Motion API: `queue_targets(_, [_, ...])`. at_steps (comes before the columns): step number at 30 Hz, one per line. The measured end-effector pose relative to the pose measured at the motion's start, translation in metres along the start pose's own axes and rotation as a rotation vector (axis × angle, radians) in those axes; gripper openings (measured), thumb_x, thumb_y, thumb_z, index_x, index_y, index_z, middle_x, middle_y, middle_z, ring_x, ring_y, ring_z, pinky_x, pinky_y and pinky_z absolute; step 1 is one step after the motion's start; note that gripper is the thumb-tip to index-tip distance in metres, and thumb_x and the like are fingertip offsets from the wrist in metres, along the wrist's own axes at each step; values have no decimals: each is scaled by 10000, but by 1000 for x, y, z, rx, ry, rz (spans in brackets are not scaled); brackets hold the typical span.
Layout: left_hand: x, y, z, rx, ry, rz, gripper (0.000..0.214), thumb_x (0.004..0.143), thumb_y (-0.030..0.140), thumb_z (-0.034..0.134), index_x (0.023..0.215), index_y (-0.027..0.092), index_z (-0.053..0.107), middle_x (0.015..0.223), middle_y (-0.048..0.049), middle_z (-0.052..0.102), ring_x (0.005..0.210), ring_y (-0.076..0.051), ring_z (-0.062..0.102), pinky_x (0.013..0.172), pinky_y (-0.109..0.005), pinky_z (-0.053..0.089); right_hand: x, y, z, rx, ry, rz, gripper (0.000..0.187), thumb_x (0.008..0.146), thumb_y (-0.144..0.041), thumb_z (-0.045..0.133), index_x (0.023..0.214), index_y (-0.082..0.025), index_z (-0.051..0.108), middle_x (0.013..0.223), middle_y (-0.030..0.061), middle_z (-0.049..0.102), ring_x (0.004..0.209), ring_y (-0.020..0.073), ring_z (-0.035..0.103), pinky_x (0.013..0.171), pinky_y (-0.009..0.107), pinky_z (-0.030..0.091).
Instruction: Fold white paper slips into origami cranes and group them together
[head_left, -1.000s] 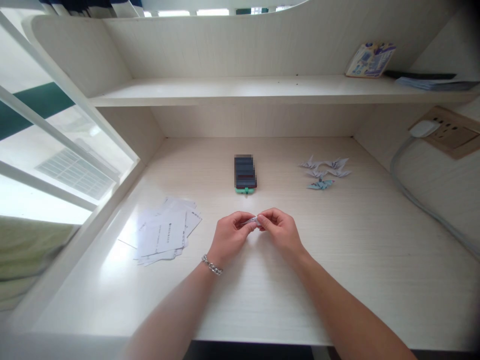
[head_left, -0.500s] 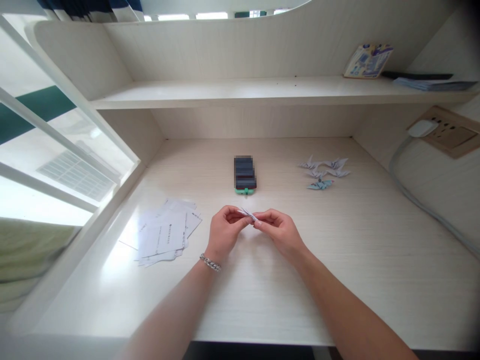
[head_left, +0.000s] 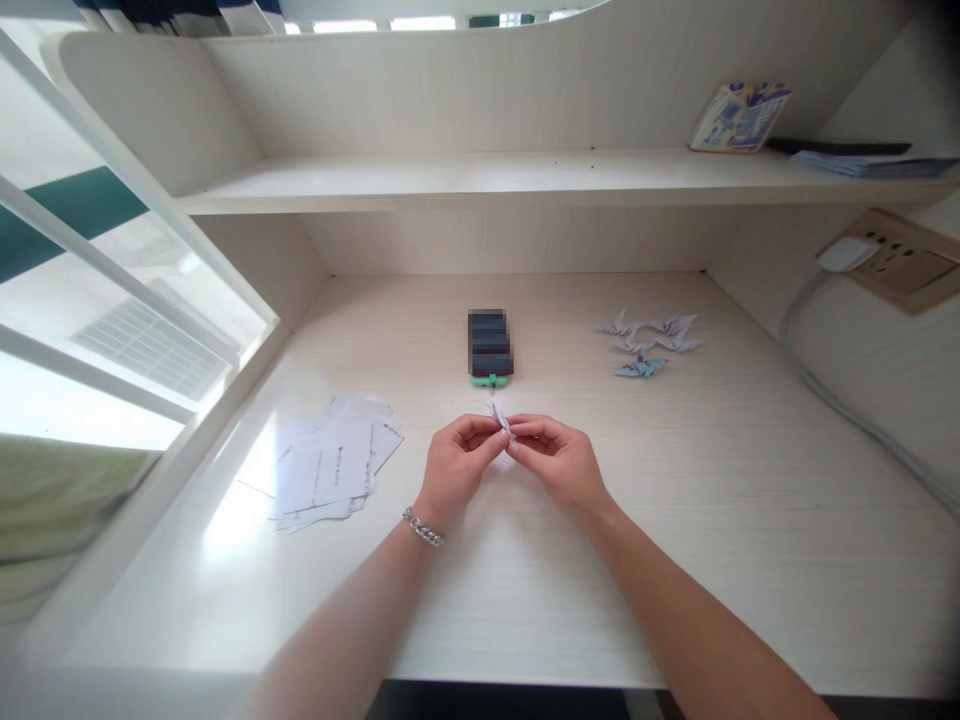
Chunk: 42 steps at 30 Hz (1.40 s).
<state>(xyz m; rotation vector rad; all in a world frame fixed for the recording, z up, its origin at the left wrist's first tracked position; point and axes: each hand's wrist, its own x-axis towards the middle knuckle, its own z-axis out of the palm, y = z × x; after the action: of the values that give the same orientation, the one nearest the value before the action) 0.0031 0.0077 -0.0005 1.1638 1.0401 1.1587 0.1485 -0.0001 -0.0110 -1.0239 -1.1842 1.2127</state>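
Between my two hands is a small piece of folded white paper (head_left: 498, 414), its narrow pointed layers sticking up and away from me. My left hand (head_left: 466, 455), with a silver chain bracelet (head_left: 424, 527) at the wrist, is closed and pinches the paper from the left. My right hand (head_left: 559, 460) is closed too, pinching the lower right end between thumb and fingers. The fingertips of both hands nearly meet and hide part of the folds. Several folded paper cranes (head_left: 660, 335) lie at the back right, and a blue one (head_left: 642, 368) sits in front of them.
Loose printed paper sheets (head_left: 324, 465) overlap on the left of the desk (head_left: 517, 610). A phone (head_left: 490, 345) with a green lower edge lies beyond my hands. A shelf (head_left: 465, 180) spans the back. At right, a cable (head_left: 832, 390) hangs from a wall socket (head_left: 900, 260).
The folded paper has turned more upright, its points now rising away from me. My left hand has shifted slightly right, closer to my right hand.
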Motion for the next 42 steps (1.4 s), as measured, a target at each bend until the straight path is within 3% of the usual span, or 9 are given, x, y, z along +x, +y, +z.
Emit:
queue_targets(12, [0,-3,-2,44,-4,-13,238,719,304,676,889,138,686,944,-103,697,891,-215,642,817,-349,508,3,2,-2,-45,47,43,166,651,-322,737,743,-187,703,918,69,668,868,216,638,793,351,525])
queue_targets(22, [0,-3,-1,124,12,3,228,712,311,678,877,156,703,930,-93,708,866,-215,656,792,-342,520,2,0,0,0,67,118,289,574,-391,777,723,-172,660,823,59,689,786,206,648,750,343,528])
queue_targets(42, [-1,-5,3,70,54,32,188,723,281,671,852,148,637,870,-69,675,819,-171,634,760,-293,511,0,5,2,-107,86,42,143,698,-271,676,813,-187,685,827,58,695,758,201,646,684,321,524])
